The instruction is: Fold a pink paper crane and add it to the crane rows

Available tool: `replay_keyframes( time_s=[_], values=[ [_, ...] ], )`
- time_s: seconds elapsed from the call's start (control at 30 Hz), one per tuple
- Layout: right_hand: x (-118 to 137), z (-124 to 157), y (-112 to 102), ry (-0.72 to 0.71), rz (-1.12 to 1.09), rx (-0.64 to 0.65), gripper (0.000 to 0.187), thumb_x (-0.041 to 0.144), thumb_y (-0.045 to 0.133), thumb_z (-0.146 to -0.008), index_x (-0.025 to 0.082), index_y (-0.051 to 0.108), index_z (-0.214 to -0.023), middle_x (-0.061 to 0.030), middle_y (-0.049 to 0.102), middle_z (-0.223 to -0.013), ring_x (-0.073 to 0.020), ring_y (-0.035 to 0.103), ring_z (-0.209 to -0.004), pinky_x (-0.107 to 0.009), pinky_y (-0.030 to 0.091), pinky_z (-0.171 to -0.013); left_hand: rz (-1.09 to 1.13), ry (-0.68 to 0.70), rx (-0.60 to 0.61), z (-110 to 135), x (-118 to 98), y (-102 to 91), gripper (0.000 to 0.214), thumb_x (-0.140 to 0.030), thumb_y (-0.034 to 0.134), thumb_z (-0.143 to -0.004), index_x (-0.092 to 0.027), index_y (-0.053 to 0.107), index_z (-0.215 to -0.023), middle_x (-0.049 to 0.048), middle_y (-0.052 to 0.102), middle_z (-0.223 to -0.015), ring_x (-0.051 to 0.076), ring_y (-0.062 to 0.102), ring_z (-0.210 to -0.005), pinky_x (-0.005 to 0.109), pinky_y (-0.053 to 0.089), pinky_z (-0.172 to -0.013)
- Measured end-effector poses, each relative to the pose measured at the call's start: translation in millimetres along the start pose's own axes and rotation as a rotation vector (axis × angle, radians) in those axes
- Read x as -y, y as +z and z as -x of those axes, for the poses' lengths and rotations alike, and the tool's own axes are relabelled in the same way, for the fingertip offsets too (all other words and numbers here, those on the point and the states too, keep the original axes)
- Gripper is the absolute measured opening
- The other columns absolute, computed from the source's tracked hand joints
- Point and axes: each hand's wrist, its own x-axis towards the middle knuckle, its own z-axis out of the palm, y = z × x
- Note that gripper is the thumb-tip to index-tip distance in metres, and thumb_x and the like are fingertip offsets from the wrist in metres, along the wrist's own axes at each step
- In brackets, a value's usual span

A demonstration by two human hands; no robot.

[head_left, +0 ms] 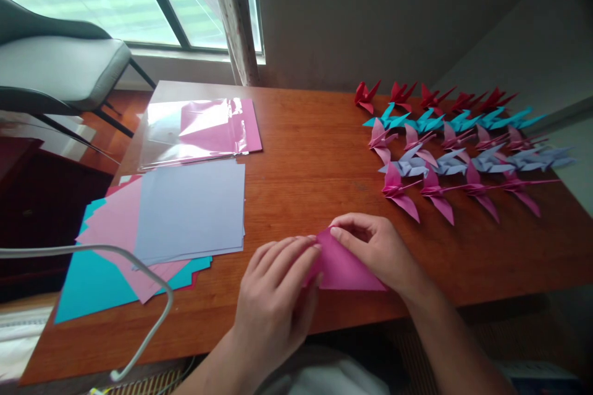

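A folded sheet of magenta origami paper (349,270) is at the table's near edge, between my hands. My left hand (278,290) curls over its left side, fingertips on the upper left edge and thumb lower down. At the top corner, my right hand (377,244) pinches the paper between thumb and index finger. The fingers partly hide its left edge and top corner. Beyond my right hand stand rows of folded paper cranes; the nearest row is magenta (433,190), with grey-blue cranes (451,163) behind it.
Farther right are pink (417,142), turquoise (426,121) and red cranes (401,95). On the left lie grey-blue sheets (192,210) over pink and turquoise sheets (95,287), below a clear packet of paper (199,129). A white bent cable or rod (160,315) crosses the lower left.
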Motion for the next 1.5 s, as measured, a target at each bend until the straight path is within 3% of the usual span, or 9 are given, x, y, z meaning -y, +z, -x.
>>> replay_keyframes(
  time_s=[0.07,0.17,0.23,0.33,0.8,1.5],
  values=[
    [3.7,2.5,-0.4,-0.022,0.033,0.043,0.014,0.032,0.067,-0.089,0.021,0.076,-0.087,-0.0031,0.078,-0.088,-0.0189,0.071,-0.081,-0.028,0.054,-0.073,0.040,-0.134,0.027,-9.4,5.3,-7.6,0.032,-0.017,0.062,-0.092,-0.017,0.065,-0.124,0.0108,0.073,-0.119,0.024,0.067,-0.108,0.037,0.050,-0.094],
    [10.2,6.1,-0.6,-0.043,0.048,0.097,0.013,0.030,0.066,-0.090,0.021,0.075,-0.087,-0.0024,0.077,-0.088,-0.0187,0.070,-0.082,-0.028,0.054,-0.075,0.206,-0.248,0.188,-22.9,9.6,-15.8,0.021,-0.026,0.063,-0.093,-0.019,0.069,-0.112,0.0065,0.076,-0.101,0.020,0.069,-0.090,0.029,0.052,-0.078],
    [13.9,7.8,-1.0,-0.042,0.041,0.120,0.013,0.029,0.066,-0.090,0.021,0.075,-0.087,-0.0021,0.077,-0.087,-0.0186,0.070,-0.082,-0.028,0.053,-0.075,0.299,-0.312,0.296,-29.2,9.9,-18.6,0.012,-0.027,0.062,-0.094,-0.019,0.071,-0.096,0.0019,0.073,-0.082,0.015,0.065,-0.072,0.025,0.048,-0.066],
    [18.0,9.2,-1.8,-0.044,0.035,0.132,0.012,0.028,0.066,-0.090,0.021,0.075,-0.086,-0.0020,0.076,-0.087,-0.0186,0.069,-0.082,-0.027,0.053,-0.075,0.421,-0.393,0.366,-34.0,8.5,-20.2,0.018,-0.026,0.060,-0.094,-0.018,0.069,-0.081,-0.0019,0.065,-0.065,0.010,0.055,-0.057,0.021,0.040,-0.056],
    [18.5,13.1,-3.3,-0.066,0.055,0.095,0.009,0.026,0.067,-0.089,0.022,0.073,-0.084,-0.0003,0.075,-0.086,-0.0170,0.068,-0.082,-0.026,0.053,-0.076,0.601,-0.551,0.364,-35.6,4.7,-19.4,0.021,-0.028,0.063,-0.092,-0.015,0.071,-0.077,-0.0010,0.064,-0.064,0.010,0.051,-0.058,0.020,0.037,-0.053],
    [17.4,10.6,-6.3,-0.082,0.094,0.097,0.012,0.032,0.067,-0.089,0.023,0.075,-0.084,-0.0017,0.076,-0.086,-0.0187,0.070,-0.083,-0.028,0.054,-0.078,0.595,-0.555,0.388,-36.3,5.9,-17.6,0.022,-0.029,0.062,-0.092,-0.015,0.073,-0.079,0.0003,0.067,-0.065,0.011,0.052,-0.058,0.020,0.038,-0.052]
  ],
)
